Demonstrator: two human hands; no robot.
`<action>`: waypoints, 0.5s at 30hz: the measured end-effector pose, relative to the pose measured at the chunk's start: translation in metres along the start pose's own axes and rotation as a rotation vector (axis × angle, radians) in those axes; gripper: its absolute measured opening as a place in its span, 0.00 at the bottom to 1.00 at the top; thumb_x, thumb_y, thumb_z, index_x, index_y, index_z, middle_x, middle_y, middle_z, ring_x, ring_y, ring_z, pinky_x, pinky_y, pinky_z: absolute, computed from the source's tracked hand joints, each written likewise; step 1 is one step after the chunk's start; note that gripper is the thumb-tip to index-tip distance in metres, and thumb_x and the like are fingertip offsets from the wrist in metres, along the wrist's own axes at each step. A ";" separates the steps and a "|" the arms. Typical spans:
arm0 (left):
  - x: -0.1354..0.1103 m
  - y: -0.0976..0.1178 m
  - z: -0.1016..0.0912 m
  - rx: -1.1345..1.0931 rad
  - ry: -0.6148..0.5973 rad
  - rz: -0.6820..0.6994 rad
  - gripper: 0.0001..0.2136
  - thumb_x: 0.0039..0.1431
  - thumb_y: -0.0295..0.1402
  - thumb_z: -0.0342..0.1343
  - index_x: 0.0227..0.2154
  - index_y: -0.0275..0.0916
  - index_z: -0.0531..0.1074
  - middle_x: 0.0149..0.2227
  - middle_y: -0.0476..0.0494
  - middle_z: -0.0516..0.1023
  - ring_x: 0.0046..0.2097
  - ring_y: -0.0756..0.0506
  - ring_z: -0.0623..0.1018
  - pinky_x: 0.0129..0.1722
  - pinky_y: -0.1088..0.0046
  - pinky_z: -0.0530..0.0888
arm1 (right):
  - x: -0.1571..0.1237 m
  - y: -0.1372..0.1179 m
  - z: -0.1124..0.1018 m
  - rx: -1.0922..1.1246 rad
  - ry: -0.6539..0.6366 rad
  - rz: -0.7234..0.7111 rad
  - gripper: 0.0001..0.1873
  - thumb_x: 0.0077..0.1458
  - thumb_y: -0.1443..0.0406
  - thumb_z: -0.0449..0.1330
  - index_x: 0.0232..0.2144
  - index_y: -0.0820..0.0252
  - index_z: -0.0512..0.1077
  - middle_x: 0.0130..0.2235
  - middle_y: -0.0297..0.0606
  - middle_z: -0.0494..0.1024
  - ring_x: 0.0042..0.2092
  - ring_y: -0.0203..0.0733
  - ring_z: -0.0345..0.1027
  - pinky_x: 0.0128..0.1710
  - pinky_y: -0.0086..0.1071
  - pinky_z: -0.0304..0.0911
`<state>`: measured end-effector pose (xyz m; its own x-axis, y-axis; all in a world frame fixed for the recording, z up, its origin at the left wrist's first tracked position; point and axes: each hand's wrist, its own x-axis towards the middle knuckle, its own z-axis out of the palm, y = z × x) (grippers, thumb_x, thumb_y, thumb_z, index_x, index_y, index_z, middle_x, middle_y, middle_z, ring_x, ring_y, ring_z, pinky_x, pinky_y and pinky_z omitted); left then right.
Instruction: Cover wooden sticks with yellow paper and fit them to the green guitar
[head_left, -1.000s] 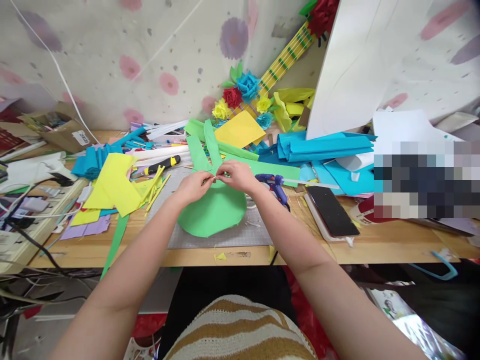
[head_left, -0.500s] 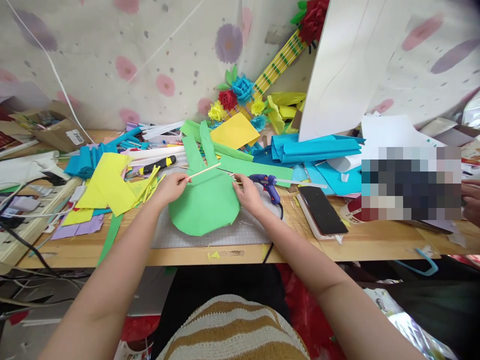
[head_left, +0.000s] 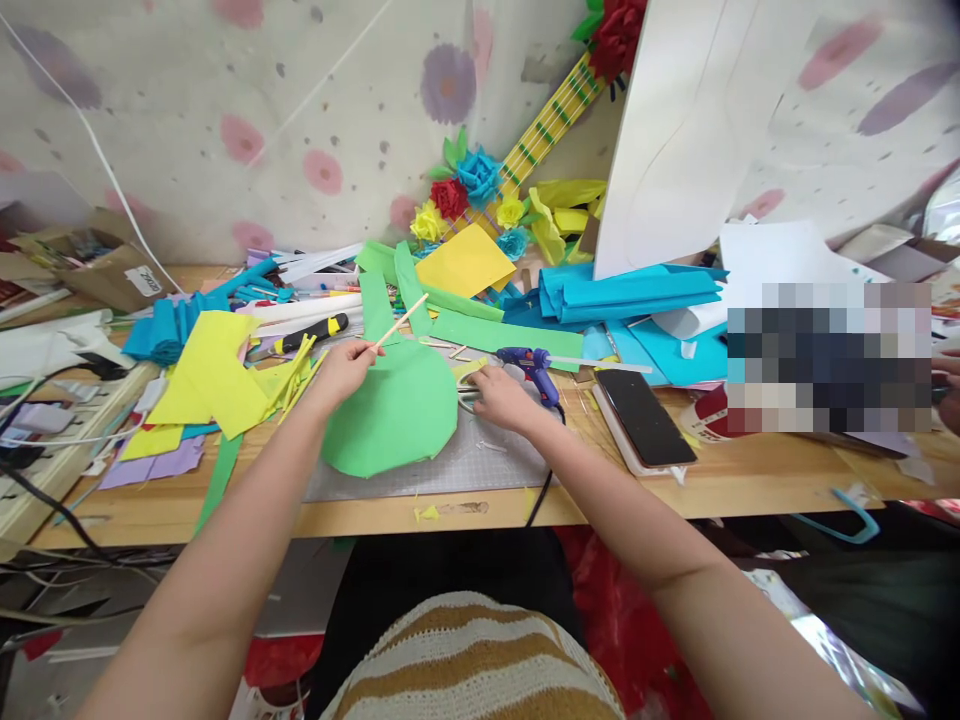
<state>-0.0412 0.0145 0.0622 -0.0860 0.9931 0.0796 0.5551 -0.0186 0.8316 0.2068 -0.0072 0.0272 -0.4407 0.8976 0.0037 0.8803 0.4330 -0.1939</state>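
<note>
My left hand (head_left: 351, 372) pinches a thin wooden stick (head_left: 401, 322), which points up and to the right. Under and beside that hand lies a rounded green paper piece (head_left: 390, 415), on a grey cutting mat (head_left: 487, 465). To the right of the paper, the fingers of my right hand (head_left: 499, 395) are closed on something with a pale grey loop and a yellowish part; the fingers hide most of it. A blue hot glue gun (head_left: 531, 368) with a clear glue stick rests just beyond my right hand. Several short sticks (head_left: 454, 350) lie behind the green paper.
Yellow paper (head_left: 214, 375) and a utility knife (head_left: 311, 333) lie to the left. At the right are a phone (head_left: 645, 418), a red cup (head_left: 709, 412) and blue paper rolls (head_left: 637, 295). A white board (head_left: 675, 140) and a flower-decorated paper guitar (head_left: 551, 125) stand behind.
The green paper has shifted left, and my right hand has left its edge for the looped thing beside it. The stick in my left hand has tilted more steeply upward.
</note>
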 end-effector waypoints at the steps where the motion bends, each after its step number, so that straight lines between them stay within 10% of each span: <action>1: 0.000 0.002 0.003 -0.065 -0.017 -0.027 0.09 0.47 0.35 0.50 0.26 0.36 0.73 0.21 0.50 0.66 0.21 0.53 0.59 0.21 0.76 0.55 | -0.001 0.001 -0.002 -0.041 -0.022 -0.014 0.20 0.44 0.71 0.52 0.43 0.66 0.67 0.43 0.48 0.69 0.46 0.45 0.60 0.45 0.33 0.55; 10: -0.003 0.012 0.013 -0.683 -0.268 -0.303 0.06 0.48 0.32 0.52 0.28 0.35 0.68 0.21 0.52 0.62 0.18 0.57 0.61 0.15 0.83 0.52 | -0.017 -0.001 -0.072 -0.243 -0.191 0.246 0.15 0.43 0.64 0.54 0.34 0.67 0.70 0.37 0.52 0.73 0.38 0.49 0.67 0.33 0.33 0.57; 15: -0.003 0.008 0.011 -0.741 -0.297 -0.273 0.05 0.50 0.32 0.51 0.29 0.36 0.66 0.18 0.55 0.57 0.14 0.59 0.51 0.12 0.84 0.45 | -0.024 0.001 -0.083 0.021 0.004 0.333 0.13 0.43 0.61 0.55 0.33 0.62 0.66 0.33 0.44 0.73 0.34 0.44 0.66 0.28 0.30 0.54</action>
<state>-0.0276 0.0130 0.0621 0.1401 0.9610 -0.2384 -0.1487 0.2585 0.9545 0.2330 -0.0211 0.1084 -0.1293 0.9898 -0.0599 0.9719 0.1145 -0.2056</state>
